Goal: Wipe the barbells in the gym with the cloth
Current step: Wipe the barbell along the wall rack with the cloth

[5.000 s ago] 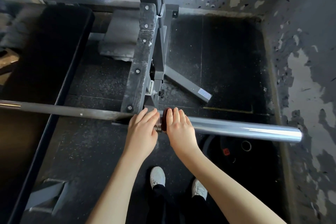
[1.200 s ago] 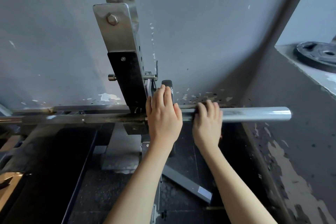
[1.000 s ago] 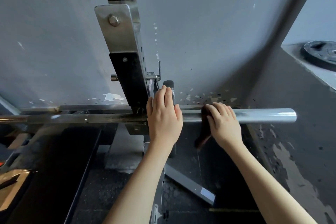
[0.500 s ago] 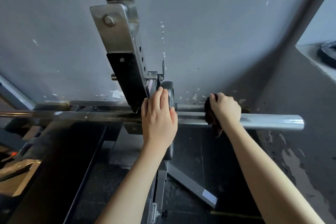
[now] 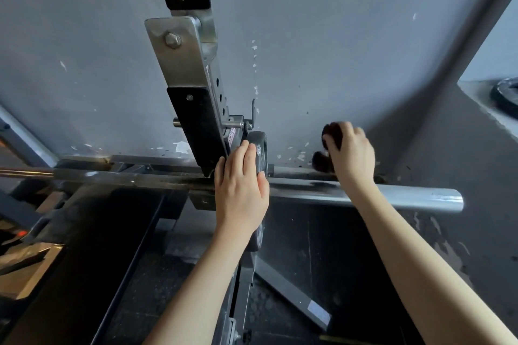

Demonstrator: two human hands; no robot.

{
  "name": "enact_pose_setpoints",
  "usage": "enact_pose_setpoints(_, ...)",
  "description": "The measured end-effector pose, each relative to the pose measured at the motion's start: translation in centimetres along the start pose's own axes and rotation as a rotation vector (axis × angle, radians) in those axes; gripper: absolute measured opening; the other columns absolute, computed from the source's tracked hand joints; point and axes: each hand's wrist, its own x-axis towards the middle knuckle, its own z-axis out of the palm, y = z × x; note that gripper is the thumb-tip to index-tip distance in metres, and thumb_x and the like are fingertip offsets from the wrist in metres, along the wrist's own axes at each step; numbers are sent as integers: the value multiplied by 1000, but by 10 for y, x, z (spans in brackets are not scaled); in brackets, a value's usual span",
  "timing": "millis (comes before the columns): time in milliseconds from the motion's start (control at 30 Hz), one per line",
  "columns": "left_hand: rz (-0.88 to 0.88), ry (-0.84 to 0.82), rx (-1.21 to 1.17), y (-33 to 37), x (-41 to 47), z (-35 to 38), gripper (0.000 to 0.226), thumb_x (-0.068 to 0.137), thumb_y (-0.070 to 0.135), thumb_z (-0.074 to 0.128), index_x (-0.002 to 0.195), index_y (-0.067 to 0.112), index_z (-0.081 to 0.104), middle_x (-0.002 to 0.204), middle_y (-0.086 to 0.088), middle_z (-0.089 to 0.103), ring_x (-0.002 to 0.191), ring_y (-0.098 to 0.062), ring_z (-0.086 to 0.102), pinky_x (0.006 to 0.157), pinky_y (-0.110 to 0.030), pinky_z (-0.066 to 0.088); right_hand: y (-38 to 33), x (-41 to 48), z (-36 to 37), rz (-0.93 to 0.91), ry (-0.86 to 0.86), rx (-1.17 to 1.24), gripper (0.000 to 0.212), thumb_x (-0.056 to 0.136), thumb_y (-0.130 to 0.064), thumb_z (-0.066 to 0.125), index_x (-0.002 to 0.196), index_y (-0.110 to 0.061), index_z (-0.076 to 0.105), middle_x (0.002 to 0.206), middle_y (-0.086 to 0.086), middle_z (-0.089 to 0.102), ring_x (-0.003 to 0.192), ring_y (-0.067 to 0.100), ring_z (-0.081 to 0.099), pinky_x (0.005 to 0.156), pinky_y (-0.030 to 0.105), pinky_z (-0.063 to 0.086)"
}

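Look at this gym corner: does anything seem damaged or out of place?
Paint has chipped off the wall low behind the barbell, leaving pale patches, and the floor at right is flaking too. Nothing looks spilled or askew.

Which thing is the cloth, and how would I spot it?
Start at the tall steel rack upright and follow the barbell rightward to its shiny end. Just above it, the right hand grips the cloth: a small dark maroon wad, the only soft thing among hard metal.
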Motion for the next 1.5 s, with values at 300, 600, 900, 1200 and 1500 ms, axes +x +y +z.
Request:
enact_pose_setpoints(300, 3, 12, -8, 0, 0, 1, 53, 88, 25, 37, 134, 4, 53, 138, -12, 53, 125, -29, 51, 109, -49, 34, 31, -88, 19, -328, -228, -20, 45, 83, -48, 61, 113, -15, 68, 136, 17, 53, 125, 40, 46, 101, 53, 41)
enact_pose_setpoints(600, -3, 18, -7, 0, -1, 1, 53, 87, 25, 38, 133, 5, 54, 138, -11, 53, 125, -29, 52, 108, -49, 35, -16, -96, 43, -254, -23, 78, 28, 86, -31, 56, 95, -9, 72, 110, 15, 65, 101, 38, 56, 89, 42, 45)
enact_pose_setpoints(900, -4, 7, 1, 1, 0, 1, 52, 88, 25, 37, 133, 4, 54, 138, -12, 53, 124, -30, 52, 107, -50, 37, 49, -104, 21, -102, 122, -119, 35, 91, -32, 53, 110, -8, 70, 130, 20, 57, 113, 43, 50, 95, 50, 44)
enact_pose_setpoints(1200, 14, -10, 3, 0, 0, 0, 52, 89, 24, 37, 133, 2, 53, 138, -14, 53, 125, -32, 51, 106, -52, 40, 42, -94, 13, -368, -33, -133, 38, 89, -41, 52, 113, -18, 69, 115, 7, 64, 103, 34, 56, 83, 43, 50)
enact_pose_setpoints(1500, 27, 29, -101, -3, 2, 0, 49, 93, 23, 36, 130, 1, 57, 136, -14, 56, 124, -29, 53, 105, -46, 42, -48, -111, 57, -330, -202, -11, 49, 89, -30, 40, 129, -8, 58, 134, 19, 54, 126, 38, 46, 110, 51, 35)
